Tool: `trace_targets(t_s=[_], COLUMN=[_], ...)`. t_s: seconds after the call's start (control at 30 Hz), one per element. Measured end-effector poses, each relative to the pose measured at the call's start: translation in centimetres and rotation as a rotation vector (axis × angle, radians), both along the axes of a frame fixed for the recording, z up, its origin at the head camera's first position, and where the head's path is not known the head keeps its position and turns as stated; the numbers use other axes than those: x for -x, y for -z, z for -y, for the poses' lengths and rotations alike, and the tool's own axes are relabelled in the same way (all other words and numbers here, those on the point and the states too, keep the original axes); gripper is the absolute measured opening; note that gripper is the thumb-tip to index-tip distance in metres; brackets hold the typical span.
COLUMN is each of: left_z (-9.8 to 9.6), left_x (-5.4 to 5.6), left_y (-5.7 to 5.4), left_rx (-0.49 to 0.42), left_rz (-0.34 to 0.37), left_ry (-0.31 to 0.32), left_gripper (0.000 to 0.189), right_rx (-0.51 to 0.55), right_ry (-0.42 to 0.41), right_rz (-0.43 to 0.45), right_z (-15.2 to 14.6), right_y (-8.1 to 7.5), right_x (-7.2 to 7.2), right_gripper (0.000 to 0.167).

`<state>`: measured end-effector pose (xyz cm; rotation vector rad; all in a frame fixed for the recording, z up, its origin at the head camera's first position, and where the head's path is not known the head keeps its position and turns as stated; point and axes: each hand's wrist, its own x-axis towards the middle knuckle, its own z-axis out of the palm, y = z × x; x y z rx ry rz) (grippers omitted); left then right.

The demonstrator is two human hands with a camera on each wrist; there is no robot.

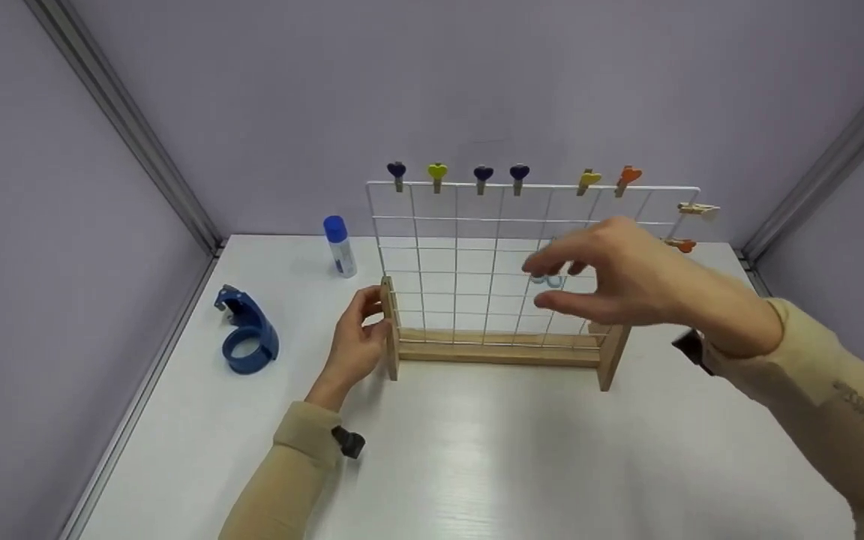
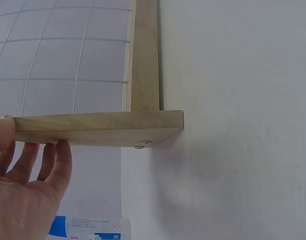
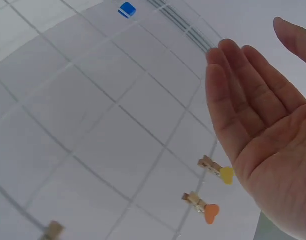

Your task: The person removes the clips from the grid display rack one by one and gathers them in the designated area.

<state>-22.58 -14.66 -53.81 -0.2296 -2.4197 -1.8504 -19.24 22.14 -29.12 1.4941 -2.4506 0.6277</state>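
A white wire grid (image 1: 475, 262) stands upright in a wooden base (image 1: 499, 352) on the table. My left hand (image 1: 357, 337) grips the base's left upright (image 1: 391, 330); in the left wrist view, its fingers (image 2: 60, 167) bend against the upright's outer face, with the thumb at the edge. Before the grid's right half hovers my right hand (image 1: 612, 277), thumb and fingers apart and holding nothing. Behind it shows a small light-blue looped thing (image 1: 554, 281), partly hidden. Along the top wire sit heart clothespins: dark ones (image 1: 520, 174), yellow ones (image 1: 438, 171) and an orange one (image 1: 629, 175).
A blue tape dispenser (image 1: 252, 349) lies at the table's left. Behind the left hand stands a glue stick (image 1: 340, 246) with a blue cap. On the grid's right side wire hang a plain-looking clothespin (image 1: 697, 209) and an orange heart clothespin (image 1: 683, 245). Walls enclose the table.
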Motion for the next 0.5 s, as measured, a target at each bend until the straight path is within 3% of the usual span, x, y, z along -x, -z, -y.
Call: trace_targets(t_s=[0.13, 0.27, 0.37, 0.5], left_z=[0.0, 0.0, 0.0, 0.0], left_x=[-0.2, -0.4, -0.4, -0.5], left_y=[-0.1, -0.3, -0.3, -0.5], left_rx=[-0.001, -0.005, 0.003, 0.014], left_rz=[0.008, 0.001, 0.005, 0.015], left_ry=[0.009, 0.020, 0.022, 0.033], left_gripper=[0.056, 0.055, 0.055, 0.055], right_rx=[0.092, 0.160, 0.180, 0.152], right_ry=[-0.075, -0.098, -0.072, 0.049], right_rz=[-0.064, -0.092, -0.080, -0.013], right_z=[2.0, 4.5, 6.4, 8.6], right_y=[-3.1, -5.6, -6.6, -7.4], right_x=[1.0, 1.9, 2.8, 4.1], right_gripper=[0.026, 0.020, 0.021, 0.028])
